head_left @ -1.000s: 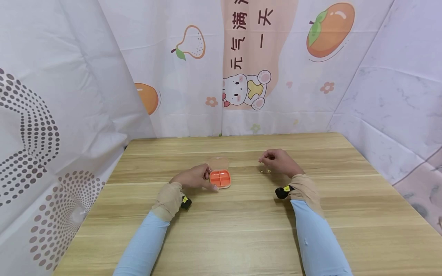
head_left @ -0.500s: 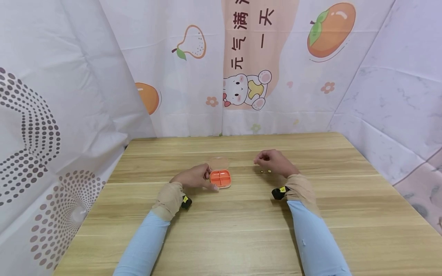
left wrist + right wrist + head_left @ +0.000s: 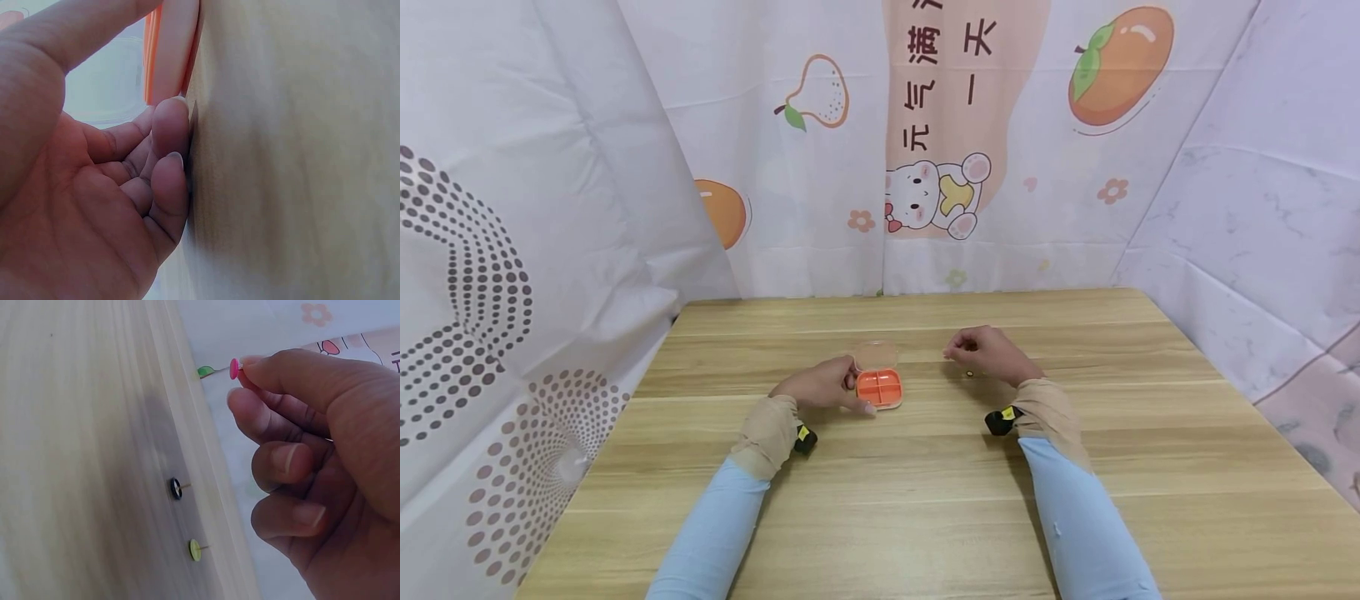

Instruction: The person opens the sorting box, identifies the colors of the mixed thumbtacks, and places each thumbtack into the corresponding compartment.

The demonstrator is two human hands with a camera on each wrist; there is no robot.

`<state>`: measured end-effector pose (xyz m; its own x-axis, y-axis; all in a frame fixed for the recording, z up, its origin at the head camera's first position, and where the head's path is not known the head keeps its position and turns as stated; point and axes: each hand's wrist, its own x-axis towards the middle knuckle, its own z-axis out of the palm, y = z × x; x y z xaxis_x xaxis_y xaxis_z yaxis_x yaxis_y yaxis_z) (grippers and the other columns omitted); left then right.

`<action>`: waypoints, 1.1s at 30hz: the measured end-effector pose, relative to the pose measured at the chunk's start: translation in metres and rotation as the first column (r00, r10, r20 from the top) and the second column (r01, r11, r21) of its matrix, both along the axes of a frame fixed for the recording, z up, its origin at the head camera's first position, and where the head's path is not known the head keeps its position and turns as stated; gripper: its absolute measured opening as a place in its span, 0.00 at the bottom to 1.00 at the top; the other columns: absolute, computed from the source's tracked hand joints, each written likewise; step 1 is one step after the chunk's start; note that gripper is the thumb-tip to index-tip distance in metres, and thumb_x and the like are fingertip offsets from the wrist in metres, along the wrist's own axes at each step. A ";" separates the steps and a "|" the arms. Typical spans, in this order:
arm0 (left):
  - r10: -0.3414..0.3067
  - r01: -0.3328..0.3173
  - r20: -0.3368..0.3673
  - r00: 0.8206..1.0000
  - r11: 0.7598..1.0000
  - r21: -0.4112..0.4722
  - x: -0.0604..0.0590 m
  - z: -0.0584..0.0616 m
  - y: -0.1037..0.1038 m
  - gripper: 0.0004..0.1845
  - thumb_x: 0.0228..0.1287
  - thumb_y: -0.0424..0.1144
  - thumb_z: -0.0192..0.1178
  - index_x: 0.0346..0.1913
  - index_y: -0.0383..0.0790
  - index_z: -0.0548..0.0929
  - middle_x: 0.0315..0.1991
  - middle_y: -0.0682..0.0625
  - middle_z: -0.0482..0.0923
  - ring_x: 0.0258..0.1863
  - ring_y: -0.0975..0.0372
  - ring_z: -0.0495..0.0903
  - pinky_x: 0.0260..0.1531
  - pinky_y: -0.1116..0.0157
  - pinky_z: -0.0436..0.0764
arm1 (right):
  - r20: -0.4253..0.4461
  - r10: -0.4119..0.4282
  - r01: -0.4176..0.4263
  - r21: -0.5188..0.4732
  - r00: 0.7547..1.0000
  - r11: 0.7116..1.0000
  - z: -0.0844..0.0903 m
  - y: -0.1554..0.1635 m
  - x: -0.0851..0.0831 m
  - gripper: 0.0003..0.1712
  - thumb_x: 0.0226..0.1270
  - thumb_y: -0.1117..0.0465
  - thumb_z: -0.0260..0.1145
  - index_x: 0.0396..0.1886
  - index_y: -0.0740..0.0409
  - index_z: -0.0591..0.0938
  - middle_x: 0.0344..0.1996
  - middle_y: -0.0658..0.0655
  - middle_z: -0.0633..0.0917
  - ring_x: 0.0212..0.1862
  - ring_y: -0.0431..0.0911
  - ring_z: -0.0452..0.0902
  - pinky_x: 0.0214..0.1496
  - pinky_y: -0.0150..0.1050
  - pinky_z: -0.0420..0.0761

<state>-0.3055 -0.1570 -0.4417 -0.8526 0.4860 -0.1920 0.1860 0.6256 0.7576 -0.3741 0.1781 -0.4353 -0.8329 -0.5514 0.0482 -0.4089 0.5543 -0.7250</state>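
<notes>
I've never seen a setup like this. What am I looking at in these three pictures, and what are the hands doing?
No machine here: a person sits at a wooden table wearing three cameras. The wide picture comes from a camera on the head, looking down at both hands. The two close-ups come from cameras strapped to each wrist.

The left hand holds a small orange box with compartments, its clear lid open behind it; in the left wrist view the fingers rest against the table by the box's edge.

The right hand pinches a pink pushpin between thumb and fingertip. On the table below it lie two more, a black pushpin and a yellow-green pushpin. Printed curtains hang behind.
</notes>
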 end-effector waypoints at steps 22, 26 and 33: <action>-0.002 0.002 0.004 1.000 1.000 -0.007 0.002 0.004 0.001 0.29 0.55 0.45 0.80 0.47 0.33 0.72 0.35 0.49 0.69 0.35 0.60 0.67 0.37 0.64 0.69 | -0.019 0.062 -0.062 0.018 0.998 0.998 0.002 -0.018 0.003 0.07 0.76 0.58 0.65 0.41 0.55 0.87 0.37 0.56 0.88 0.32 0.45 0.75 0.33 0.38 0.75; -0.001 0.001 0.005 1.000 1.000 -0.001 0.002 0.004 0.001 0.29 0.55 0.44 0.80 0.47 0.33 0.72 0.35 0.48 0.70 0.35 0.60 0.67 0.37 0.63 0.69 | -0.026 0.066 -0.065 0.029 0.997 0.997 0.003 -0.021 0.004 0.06 0.76 0.60 0.64 0.41 0.55 0.87 0.38 0.56 0.88 0.35 0.45 0.77 0.36 0.38 0.76; -0.002 0.002 0.005 1.000 1.000 -0.005 0.001 0.003 0.000 0.30 0.55 0.45 0.80 0.48 0.33 0.72 0.36 0.47 0.70 0.36 0.60 0.67 0.37 0.63 0.69 | -0.031 0.076 -0.075 0.032 0.997 0.997 0.001 -0.027 0.004 0.06 0.76 0.62 0.64 0.40 0.54 0.87 0.38 0.56 0.89 0.36 0.44 0.79 0.40 0.40 0.79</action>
